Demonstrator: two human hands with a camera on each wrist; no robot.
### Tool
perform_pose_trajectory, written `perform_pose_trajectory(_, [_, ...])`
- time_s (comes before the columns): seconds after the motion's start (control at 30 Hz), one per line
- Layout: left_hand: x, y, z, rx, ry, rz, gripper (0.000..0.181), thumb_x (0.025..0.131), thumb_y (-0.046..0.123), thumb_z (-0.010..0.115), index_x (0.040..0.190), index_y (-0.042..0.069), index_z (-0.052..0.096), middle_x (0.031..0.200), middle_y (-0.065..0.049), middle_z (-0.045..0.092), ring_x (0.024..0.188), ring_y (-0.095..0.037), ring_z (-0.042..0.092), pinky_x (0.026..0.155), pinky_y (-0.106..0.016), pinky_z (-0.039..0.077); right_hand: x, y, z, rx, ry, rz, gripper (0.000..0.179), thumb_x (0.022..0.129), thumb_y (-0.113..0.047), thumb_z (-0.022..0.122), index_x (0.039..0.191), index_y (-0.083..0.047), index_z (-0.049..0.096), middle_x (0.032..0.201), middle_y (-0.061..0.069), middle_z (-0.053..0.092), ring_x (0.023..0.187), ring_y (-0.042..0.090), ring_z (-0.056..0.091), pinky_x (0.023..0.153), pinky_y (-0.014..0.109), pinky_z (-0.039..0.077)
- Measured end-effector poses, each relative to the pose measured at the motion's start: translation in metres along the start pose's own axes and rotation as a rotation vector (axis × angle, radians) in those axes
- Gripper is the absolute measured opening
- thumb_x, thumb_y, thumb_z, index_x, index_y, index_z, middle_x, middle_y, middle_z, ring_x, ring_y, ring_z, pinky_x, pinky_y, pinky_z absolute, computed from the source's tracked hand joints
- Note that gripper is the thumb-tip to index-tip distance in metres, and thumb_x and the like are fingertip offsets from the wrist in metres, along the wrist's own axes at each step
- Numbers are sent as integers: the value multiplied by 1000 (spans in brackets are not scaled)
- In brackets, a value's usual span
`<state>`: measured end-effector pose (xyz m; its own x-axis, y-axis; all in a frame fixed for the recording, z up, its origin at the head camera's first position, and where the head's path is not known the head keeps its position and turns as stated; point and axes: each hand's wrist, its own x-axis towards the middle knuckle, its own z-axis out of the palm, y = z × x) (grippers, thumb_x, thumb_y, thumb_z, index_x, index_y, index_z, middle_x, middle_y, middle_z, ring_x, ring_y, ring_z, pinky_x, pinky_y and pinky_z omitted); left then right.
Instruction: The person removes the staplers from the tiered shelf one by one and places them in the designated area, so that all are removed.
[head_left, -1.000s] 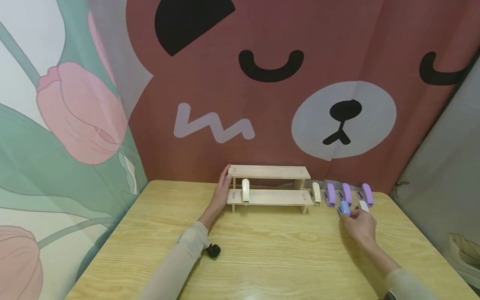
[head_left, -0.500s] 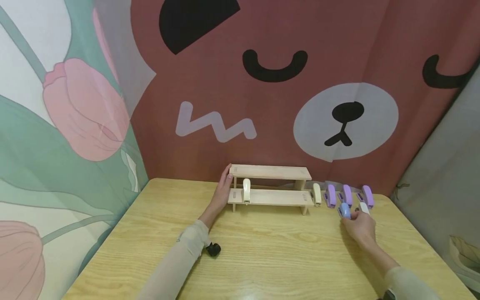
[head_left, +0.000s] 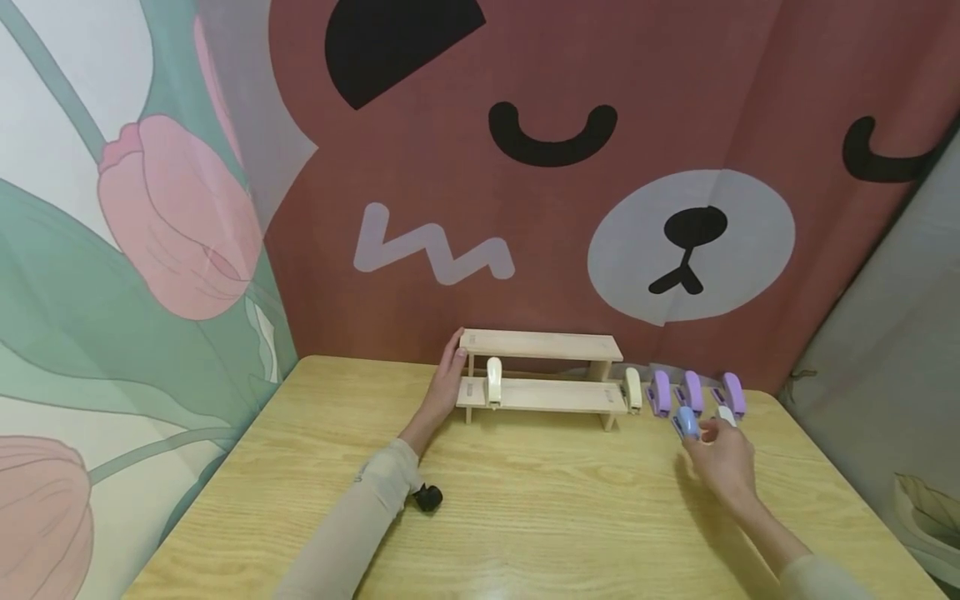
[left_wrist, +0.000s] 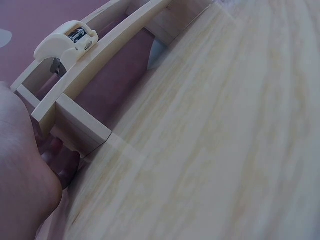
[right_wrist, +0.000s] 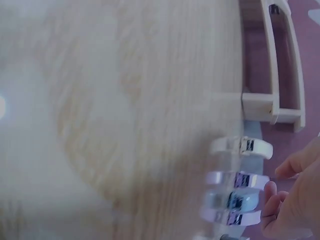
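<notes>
A two-tier wooden shelf (head_left: 553, 395) stands at the table's back, with a cream mini stapler (head_left: 493, 382) upright on its lower tier. My left hand (head_left: 441, 387) grips the shelf's left end, with the thumb by the upper tier. In the left wrist view, bent fingers show past the shelf's end leg. My right hand (head_left: 723, 458) is just beside a light-blue mini stapler (head_left: 686, 422), with thumb and fingers apart. In the right wrist view those fingers (right_wrist: 272, 205) are behind the row of staplers and pinch none. A white stapler (head_left: 725, 414) is partly hidden behind the right hand.
Right of the shelf stand another cream stapler (head_left: 632, 392) and three purple ones, the nearest purple stapler (head_left: 661, 394) beside it. The wooden table (head_left: 480, 517) ends against a printed curtain (head_left: 540, 250) behind the shelf. A black object (head_left: 428, 498) is at the left cuff.
The right thumb and fingers have spread and come away from the blue stapler, which now leans slightly left in the head view. My left hand keeps its place at the shelf.
</notes>
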<state>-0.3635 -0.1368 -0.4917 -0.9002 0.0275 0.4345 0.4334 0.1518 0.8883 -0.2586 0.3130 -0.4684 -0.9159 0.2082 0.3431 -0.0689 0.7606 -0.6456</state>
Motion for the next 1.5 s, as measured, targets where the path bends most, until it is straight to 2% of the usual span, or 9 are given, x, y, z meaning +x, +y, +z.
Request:
perform_pose_trajectory(0.07, [0, -1, 0, -1, -2, -2, 58, 110, 51, 31, 164, 29, 23, 167, 4, 20, 150, -27, 20, 118, -57, 18, -2, -7, -1, 7, 17, -12, 36, 88, -8, 70, 116, 15, 64, 97, 29, 68, 90, 45, 63, 77, 51, 49])
perform_pose_trajectory(0.17, [1, -2, 0, -11, -2, -2, 58, 110, 51, 31, 164, 30, 23, 167, 5, 20, 150, -26, 20, 118, -57, 18, -5, -19, -1, 17, 45, -43, 31, 87, -8, 71, 112, 12, 68, 93, 23, 70, 85, 39, 65, 72, 39, 50])
perform_pose_trajectory(0.33, [1, -3, -1, -16, -4, -10, 58, 110, 53, 31, 163, 33, 22, 167, 8, 20, 150, -26, 21, 118, -57, 18, -10, -51, 3, 58, 17, -72, 27, 88, -8, 68, 109, 9, 71, 92, 19, 71, 82, 31, 68, 62, 24, 49])
perform_pose_trajectory(0.57, [1, 2, -1, -27, -23, -13, 58, 110, 50, 31, 164, 30, 22, 167, 6, 19, 150, -24, 21, 119, -53, 18, -15, -93, 23, 159, -82, -54, 29, 92, -11, 66, 117, 5, 70, 103, 18, 70, 87, 30, 68, 65, 28, 52])
perform_pose_trajectory(0.8, [2, -3, 2, -18, -17, -13, 57, 111, 47, 31, 164, 28, 22, 167, 2, 20, 150, -28, 21, 118, -56, 18, -14, -131, 64, 275, -142, -83, 23, 91, -10, 69, 110, 2, 72, 95, 12, 70, 85, 27, 67, 67, 26, 52])
perform_pose_trajectory(0.97, [-3, 16, -2, -43, -25, -23, 55, 113, 35, 32, 164, 18, 22, 167, -7, 20, 150, -34, 20, 117, -58, 18, -13, -160, 91, 324, -204, -85, 23, 88, -13, 75, 107, 1, 72, 91, 10, 69, 85, 27, 68, 68, 29, 52])
perform_pose_trajectory(1.1, [-9, 36, -5, -28, -36, -31, 53, 114, 27, 33, 163, 11, 22, 166, -11, 22, 149, -36, 23, 117, -57, 21, -12, -172, 110, 342, -254, -102, 28, 86, -16, 79, 107, 1, 72, 89, 9, 69, 85, 26, 68, 72, 31, 53])
perform_pose_trajectory(1.17, [-11, 39, -5, -26, -33, -35, 53, 114, 26, 34, 163, 10, 24, 166, -11, 23, 148, -36, 24, 117, -57, 22, -14, -177, 117, 350, -264, -108, 29, 85, -17, 80, 106, 2, 71, 88, 8, 69, 84, 25, 68, 72, 31, 53])
perform_pose_trajectory(1.5, [-9, 36, -5, -51, -24, -17, 53, 114, 26, 35, 163, 10, 25, 165, -11, 26, 147, -35, 27, 117, -57, 22, -17, -203, 140, 386, -313, -122, 38, 82, -17, 86, 109, 3, 69, 87, 9, 66, 78, 21, 64, 66, 32, 54])
